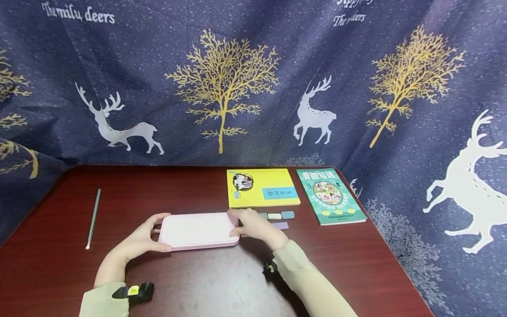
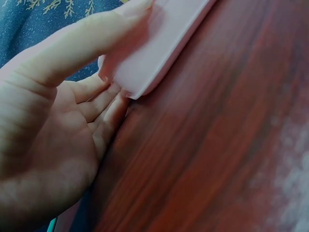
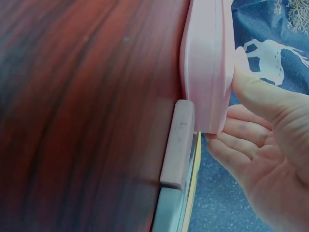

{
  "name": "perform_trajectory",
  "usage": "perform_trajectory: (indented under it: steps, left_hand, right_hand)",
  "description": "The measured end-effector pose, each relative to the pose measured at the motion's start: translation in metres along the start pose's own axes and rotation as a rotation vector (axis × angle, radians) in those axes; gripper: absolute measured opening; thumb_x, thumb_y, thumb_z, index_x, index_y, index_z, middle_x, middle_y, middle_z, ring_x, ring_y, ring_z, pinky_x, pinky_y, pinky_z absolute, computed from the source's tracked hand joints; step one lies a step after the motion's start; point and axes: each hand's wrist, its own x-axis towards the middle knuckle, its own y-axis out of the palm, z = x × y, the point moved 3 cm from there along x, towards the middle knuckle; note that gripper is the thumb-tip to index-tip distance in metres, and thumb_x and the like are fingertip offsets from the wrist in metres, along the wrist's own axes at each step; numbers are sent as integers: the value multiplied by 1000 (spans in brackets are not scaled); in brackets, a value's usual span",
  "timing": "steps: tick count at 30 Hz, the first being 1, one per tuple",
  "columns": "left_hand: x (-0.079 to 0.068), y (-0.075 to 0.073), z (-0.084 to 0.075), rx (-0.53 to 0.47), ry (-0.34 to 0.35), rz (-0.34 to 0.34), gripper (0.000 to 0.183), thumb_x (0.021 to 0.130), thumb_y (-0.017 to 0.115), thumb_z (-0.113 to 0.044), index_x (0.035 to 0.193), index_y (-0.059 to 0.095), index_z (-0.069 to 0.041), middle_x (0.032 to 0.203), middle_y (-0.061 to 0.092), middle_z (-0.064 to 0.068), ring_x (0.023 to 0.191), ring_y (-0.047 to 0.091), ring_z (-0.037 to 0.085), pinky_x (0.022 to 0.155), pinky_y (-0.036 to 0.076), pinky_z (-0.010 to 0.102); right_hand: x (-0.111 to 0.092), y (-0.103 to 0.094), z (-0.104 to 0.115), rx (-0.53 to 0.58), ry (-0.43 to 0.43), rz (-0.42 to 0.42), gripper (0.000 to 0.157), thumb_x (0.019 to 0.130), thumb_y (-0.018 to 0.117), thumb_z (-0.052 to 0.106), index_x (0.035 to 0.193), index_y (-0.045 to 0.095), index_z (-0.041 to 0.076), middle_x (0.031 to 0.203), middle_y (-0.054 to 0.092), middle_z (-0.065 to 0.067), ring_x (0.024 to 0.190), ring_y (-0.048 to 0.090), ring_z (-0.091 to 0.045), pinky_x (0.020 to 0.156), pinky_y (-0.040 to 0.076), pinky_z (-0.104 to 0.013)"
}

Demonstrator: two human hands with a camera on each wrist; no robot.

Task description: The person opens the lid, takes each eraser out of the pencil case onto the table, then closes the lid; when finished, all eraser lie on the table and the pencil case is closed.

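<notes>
A pale pink pencil case (image 1: pixel 200 230), oblong with rounded corners, lies across the middle of the table. My left hand (image 1: pixel 140 235) grips its left end, with the thumb at the near corner and a finger at the far corner. The right hand (image 1: pixel 253 226) holds the other end, thumb on the near side of the top. In the left wrist view, the left hand (image 2: pixel 53 111) has its fingers against the end of the case (image 2: pixel 154 53). In the right wrist view, a seam runs along the side of the case (image 3: pixel 207 67), beside the right hand (image 3: pixel 270 130).
Beside the right hand lie several small eraser-like blocks, among them a blue one (image 1: pixel 288 215) and a purple one (image 1: pixel 281 226). Behind them are a yellow book (image 1: pixel 263 187) and a green book (image 1: pixel 332 196). A pencil (image 1: pixel 93 220) lies at the left.
</notes>
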Motion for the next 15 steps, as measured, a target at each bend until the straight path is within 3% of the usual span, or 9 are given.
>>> perform_trajectory:
  steps: [3, 9, 15]
  left_hand:
    - [-2, 0, 1, 3, -6, 1, 96, 68, 88, -20, 143, 33, 3, 136, 45, 26, 116, 50, 39, 81, 52, 23]
    - [-3, -2, 5, 15, -6, -1, 96, 69, 87, -21, 145, 32, 2, 137, 44, 27, 118, 51, 41, 83, 51, 25]
    - [-5, -6, 1, 22, 6, 28, 102, 71, 86, -22, 149, 26, 3, 144, 37, 31, 122, 49, 47, 85, 51, 21]
  right_hand:
    - [1, 1, 1, -2, -9, 1, 67, 81, 77, 29, 138, 54, 2, 129, 65, -10, 108, 63, -15, 94, 53, -28]
    - [1, 1, -1, 9, -31, -4, 68, 82, 77, 29, 139, 53, 1, 138, 59, -10, 127, 56, -20, 105, 47, -32]
    - [-4, -2, -1, 36, -77, -45, 67, 85, 75, 31, 138, 52, -2, 138, 58, -13, 129, 54, -25, 107, 46, -36]
